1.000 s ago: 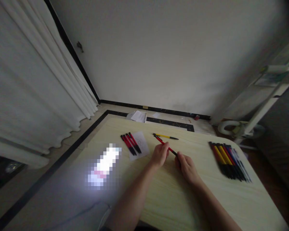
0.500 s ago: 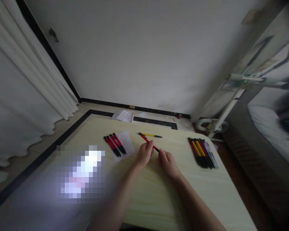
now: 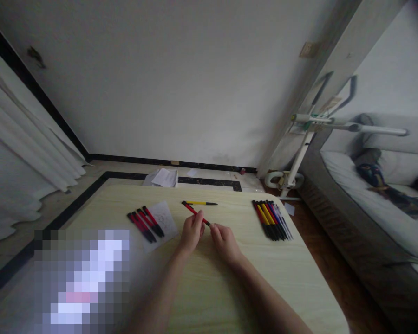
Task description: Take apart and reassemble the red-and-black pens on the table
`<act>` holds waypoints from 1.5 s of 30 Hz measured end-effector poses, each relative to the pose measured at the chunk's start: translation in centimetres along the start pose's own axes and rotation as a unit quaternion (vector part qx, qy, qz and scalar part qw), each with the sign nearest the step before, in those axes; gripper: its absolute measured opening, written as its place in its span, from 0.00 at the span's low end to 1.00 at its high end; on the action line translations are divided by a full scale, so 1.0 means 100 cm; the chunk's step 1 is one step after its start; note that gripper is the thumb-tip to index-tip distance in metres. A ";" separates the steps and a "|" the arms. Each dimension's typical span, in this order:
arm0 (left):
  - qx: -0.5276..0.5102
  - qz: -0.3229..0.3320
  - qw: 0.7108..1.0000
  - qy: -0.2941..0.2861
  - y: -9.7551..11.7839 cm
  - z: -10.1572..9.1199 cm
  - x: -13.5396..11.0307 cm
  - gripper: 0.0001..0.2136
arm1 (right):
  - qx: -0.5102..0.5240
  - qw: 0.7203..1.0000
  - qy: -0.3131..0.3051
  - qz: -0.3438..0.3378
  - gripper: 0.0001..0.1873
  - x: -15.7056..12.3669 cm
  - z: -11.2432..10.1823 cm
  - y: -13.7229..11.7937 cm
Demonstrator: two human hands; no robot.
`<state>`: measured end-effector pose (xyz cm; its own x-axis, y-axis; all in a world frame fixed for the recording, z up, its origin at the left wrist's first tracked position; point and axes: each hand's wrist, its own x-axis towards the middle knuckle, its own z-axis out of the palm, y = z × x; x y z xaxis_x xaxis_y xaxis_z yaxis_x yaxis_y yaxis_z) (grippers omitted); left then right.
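Observation:
Both my hands hold one red pen with a black tip (image 3: 192, 210) just above the pale wooden table (image 3: 209, 287). My left hand (image 3: 191, 232) pinches its middle. My right hand (image 3: 222, 237) grips its black near end. A yellow pen (image 3: 199, 203) lies just beyond, crossing the far end of the red pen. To the left, three red pens (image 3: 145, 222) lie partly on a slip of paper (image 3: 163, 217).
A row of several pens (image 3: 271, 219) in red, yellow, blue and black lies at the table's right. A blurred bright patch covers the table's left front. Papers (image 3: 164, 177) lie on the floor beyond. An exercise machine (image 3: 301, 148) and a sofa (image 3: 376, 195) stand to the right.
The view has swung to the right and the sofa has come into sight. My hands keep the same hold on the red pen.

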<state>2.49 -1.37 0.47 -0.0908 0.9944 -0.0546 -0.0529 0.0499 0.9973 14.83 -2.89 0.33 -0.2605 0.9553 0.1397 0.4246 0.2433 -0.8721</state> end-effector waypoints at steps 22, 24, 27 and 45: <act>0.045 0.014 0.998 0.040 0.002 -0.001 -0.002 0.23 | -0.073 0.997 0.011 -0.009 0.23 0.000 0.001 -0.002; 0.049 0.016 0.998 0.044 0.003 -0.001 -0.002 0.23 | -0.074 0.997 0.008 -0.007 0.23 0.001 0.001 -0.001; 0.053 0.017 0.998 0.042 0.004 -0.001 -0.002 0.23 | -0.070 0.997 0.008 -0.014 0.23 0.001 0.002 0.001; 0.021 -0.006 0.999 0.040 0.009 0.003 -0.004 0.22 | 0.036 0.999 0.008 0.007 0.22 0.001 -0.001 -0.003</act>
<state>2.78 -1.68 1.38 -0.1694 0.9832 -0.0680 -0.0134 0.0667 0.9977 14.80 -2.86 0.66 -0.2415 0.9610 0.1345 0.3641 0.2182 -0.9054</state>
